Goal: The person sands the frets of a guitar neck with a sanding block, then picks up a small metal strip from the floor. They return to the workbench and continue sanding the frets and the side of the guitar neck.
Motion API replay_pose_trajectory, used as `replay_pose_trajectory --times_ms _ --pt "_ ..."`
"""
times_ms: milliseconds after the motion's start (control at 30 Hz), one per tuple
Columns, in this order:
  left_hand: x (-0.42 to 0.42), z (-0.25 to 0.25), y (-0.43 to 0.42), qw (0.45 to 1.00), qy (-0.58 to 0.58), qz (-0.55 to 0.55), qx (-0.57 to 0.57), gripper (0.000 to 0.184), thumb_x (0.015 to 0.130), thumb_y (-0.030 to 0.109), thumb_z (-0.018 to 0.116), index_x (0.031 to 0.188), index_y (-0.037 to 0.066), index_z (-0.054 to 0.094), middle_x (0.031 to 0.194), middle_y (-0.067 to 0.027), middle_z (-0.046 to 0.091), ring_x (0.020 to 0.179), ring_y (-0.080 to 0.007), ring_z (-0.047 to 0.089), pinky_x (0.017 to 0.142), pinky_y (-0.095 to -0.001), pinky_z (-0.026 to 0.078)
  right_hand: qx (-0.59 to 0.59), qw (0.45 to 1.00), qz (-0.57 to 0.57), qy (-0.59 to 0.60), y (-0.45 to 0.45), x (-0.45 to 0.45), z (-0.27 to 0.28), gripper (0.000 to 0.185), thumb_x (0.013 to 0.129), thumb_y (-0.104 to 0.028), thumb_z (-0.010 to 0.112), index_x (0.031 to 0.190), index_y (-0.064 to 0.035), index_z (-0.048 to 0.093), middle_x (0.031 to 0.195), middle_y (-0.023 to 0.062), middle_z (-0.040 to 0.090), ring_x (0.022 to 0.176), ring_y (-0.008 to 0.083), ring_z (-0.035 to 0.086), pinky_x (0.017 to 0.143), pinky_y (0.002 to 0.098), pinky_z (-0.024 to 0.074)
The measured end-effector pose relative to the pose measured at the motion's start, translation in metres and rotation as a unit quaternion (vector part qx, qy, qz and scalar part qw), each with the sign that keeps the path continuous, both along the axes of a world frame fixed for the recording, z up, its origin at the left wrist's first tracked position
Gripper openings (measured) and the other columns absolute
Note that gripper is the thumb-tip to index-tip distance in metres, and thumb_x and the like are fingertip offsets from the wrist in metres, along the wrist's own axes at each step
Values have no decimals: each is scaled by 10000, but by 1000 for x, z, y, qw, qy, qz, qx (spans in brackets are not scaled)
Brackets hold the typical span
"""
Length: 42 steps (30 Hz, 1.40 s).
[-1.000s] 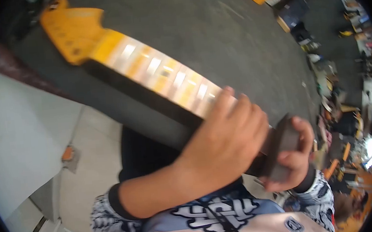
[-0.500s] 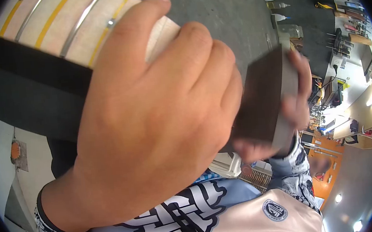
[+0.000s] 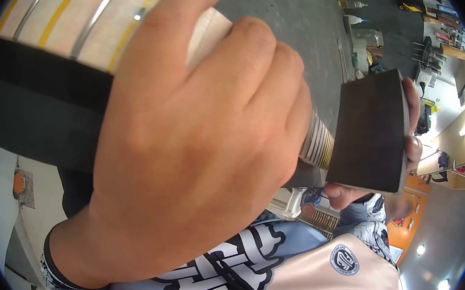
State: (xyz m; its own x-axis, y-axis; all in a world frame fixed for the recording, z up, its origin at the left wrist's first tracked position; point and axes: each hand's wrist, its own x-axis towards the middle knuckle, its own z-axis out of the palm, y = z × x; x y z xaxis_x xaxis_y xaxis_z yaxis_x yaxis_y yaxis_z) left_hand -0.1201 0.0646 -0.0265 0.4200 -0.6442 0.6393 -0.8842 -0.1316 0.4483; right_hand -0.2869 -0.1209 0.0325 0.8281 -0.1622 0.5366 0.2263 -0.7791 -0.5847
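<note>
My left hand (image 3: 192, 132) fills the middle of the view, back towards me, and is closed around a pale guitar neck (image 3: 64, 24). Silver frets and yellow strips cross the neck's face. Past my fingers, its far end (image 3: 316, 142) shows closely spaced lines. My right hand (image 3: 415, 150) grips a dark block (image 3: 368, 132) from behind. The block's broad, slightly curved dark face is turned towards me, close to the neck's far end. Whether they touch I cannot tell. Most of my right palm is hidden behind the block.
A dark grey surface (image 3: 280, 6) lies beyond the neck. Bottles (image 3: 355, 19) and a clear container (image 3: 367, 37) stand to its right. Hand tools (image 3: 444, 18) hang or lie along the right wall near a socket (image 3: 423, 77). An orange door or panel (image 3: 412, 206) shows at lower right.
The dark block has moved right and slightly down, and turned so its broad face shows more fully. The neck's far end is now uncovered. My left hand has shifted slightly up and right.
</note>
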Motion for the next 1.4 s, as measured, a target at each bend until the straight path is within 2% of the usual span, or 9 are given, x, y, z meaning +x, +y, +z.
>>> replay_pose_trajectory --times_ms 167,200,333,500,800,1033,1167,1300,1400 --pt "0 0 2 1000 -5 -2 -6 558 488 313 861 1004 132 752 1001 -14 664 1060 -215 653 1037 -521 442 205 975 -63 51 18 8 7 828 733 -342 879 1453 -204 493 1560 226 377 1233 394 581 983 433 563" --pt "-1 0 2 1000 -5 -2 -6 559 488 313 861 1005 132 752 1001 -14 665 1061 -215 653 1038 -521 442 38 998 25 41 -1 15 -4 804 741 -344 887 1436 -227 501 1574 227 351 1241 390 576 987 435 561" --pt "-1 0 3 1000 -8 -7 -10 562 489 314 862 1009 133 751 1003 -14 665 1062 -216 653 1039 -520 440 -185 976 99 52 -11 21 -8 914 751 -503 860 1503 -315 376 1574 313 269 1248 445 558 970 498 571" --pt "0 -2 4 1000 -9 -5 -9 565 490 315 863 1013 134 751 1006 -15 665 1065 -217 652 1040 -519 438 99 987 91 84 0 4 -17 979 752 -477 866 1547 -225 354 1458 280 424 1144 361 609 900 468 581" --pt "1 -3 4 1000 -11 -9 -8 571 493 318 865 1021 135 749 1011 -15 665 1069 -219 650 1042 -517 435 20 997 73 -25 15 12 -38 858 785 -496 743 1508 -160 424 1357 311 544 1165 361 625 971 522 545" --pt "2 -2 3 1000 -13 -13 -4 575 495 319 867 1027 136 748 1015 -16 665 1072 -220 649 1044 -515 432 263 960 16 91 20 2 -9 834 769 -391 762 1505 -189 428 1323 283 579 1180 328 608 985 464 529" --pt "4 -1 5 1000 -16 -10 0 578 496 320 868 1031 137 748 1018 -16 665 1073 -221 648 1045 -515 431 304 946 100 -59 23 0 -56 927 730 -379 862 1511 -232 385 1329 219 578 1144 274 619 968 421 533" --pt "1 -1 5 1000 -18 -18 0 580 497 321 869 1034 137 747 1020 -16 666 1075 -222 647 1046 -514 429 214 972 17 92 15 0 -10 900 713 -367 902 1463 -166 448 1304 232 605 1095 284 649 914 410 557" --pt "2 -1 7 1000 -22 -14 3 582 498 322 869 1037 138 747 1022 -16 666 1076 -222 647 1046 -513 428 175 975 138 19 20 9 -38 965 750 -502 859 1469 -30 421 1385 264 543 1100 338 658 924 449 561"
